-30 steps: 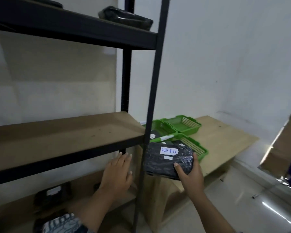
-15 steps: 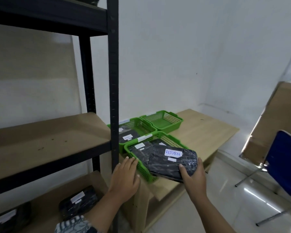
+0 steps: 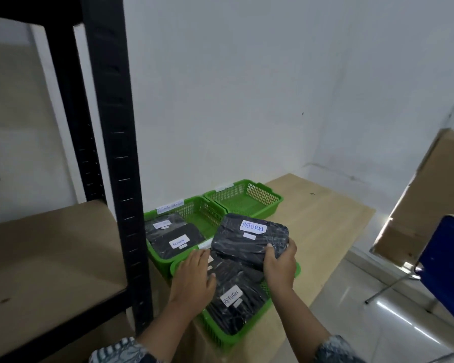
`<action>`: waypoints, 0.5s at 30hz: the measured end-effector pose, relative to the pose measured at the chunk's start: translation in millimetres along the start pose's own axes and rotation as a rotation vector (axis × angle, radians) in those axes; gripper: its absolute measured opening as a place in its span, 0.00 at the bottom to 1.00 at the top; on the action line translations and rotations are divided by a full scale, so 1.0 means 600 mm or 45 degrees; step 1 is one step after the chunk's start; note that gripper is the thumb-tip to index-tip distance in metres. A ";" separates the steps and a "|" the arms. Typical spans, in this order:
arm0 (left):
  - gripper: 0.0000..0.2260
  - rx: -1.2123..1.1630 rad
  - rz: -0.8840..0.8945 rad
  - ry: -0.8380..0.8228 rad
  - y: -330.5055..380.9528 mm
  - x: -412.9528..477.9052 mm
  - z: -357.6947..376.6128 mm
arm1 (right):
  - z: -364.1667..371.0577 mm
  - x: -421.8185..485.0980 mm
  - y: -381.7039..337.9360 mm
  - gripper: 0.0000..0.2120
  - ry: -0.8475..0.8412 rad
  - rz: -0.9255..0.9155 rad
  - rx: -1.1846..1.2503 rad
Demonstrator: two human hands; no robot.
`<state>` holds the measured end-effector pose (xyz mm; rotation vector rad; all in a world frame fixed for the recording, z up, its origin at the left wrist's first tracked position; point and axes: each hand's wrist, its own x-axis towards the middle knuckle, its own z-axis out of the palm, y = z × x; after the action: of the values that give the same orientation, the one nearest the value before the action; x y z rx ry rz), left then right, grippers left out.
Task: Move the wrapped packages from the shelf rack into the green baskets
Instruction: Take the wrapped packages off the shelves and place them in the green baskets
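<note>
Three green baskets on a pale wooden table [image 3: 325, 226], just right of a black shelf rack [image 3: 116, 153]: near basket [image 3: 236, 340] at the table's front edge, middle basket [image 3: 194, 209] beyond it to the left, far basket [image 3: 247, 203] at the back right, touching the middle one.

Over the near basket, tilted, the held package [image 3: 247, 244]: black, wrapped in film, white "RETURN" label [image 3: 252, 227] facing up. Gripped at its near right corner by the right hand [image 3: 279, 268], thumb on the top face, other fingers curled round the edge and hidden underneath. Bulk of the held package far and left of that hand, reaching across the near basket's far rim toward the middle basket. Contact with the packages underneath: cannot tell.

Left hand [image 3: 194, 281] flat and relaxed, fingers straight and slightly spread, palm down, laid over the near basket's left rim and onto the stacked packages [image 3: 236, 305] inside, grasping nothing. Fingertips just beside the held package's near left edge.

Two more labelled packages [image 3: 176, 239] lying flat in the middle basket.

Brown shelf board [image 3: 50, 258] at the left, behind the rack's post. Blue chair [image 3: 446, 271] and brown cardboard sheet [image 3: 425, 200] at the far right.
</note>
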<state>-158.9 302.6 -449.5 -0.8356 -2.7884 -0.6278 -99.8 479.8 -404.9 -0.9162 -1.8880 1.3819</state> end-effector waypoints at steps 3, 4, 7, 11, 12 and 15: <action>0.28 0.027 -0.053 -0.024 -0.012 0.025 0.024 | 0.041 0.035 0.002 0.25 -0.048 0.079 0.042; 0.28 0.034 -0.071 -0.027 -0.016 0.034 0.028 | 0.056 0.051 0.005 0.24 -0.056 0.088 0.049; 0.27 0.056 -0.146 -0.038 -0.028 0.064 0.039 | 0.100 0.098 0.008 0.22 -0.082 0.141 0.057; 0.27 0.067 -0.307 -0.026 -0.047 0.097 0.050 | 0.164 0.156 0.013 0.22 -0.123 0.241 0.089; 0.27 0.072 -0.359 -0.031 -0.052 0.107 0.052 | 0.183 0.174 0.015 0.22 -0.141 0.279 0.108; 0.26 0.133 -0.508 -0.044 -0.073 0.122 0.062 | 0.232 0.211 0.011 0.20 -0.203 0.416 0.145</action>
<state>-245.7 321.5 -478.2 -0.2706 -3.0116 -0.5174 -282.5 511.1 -437.8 -1.1220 -1.8069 1.7833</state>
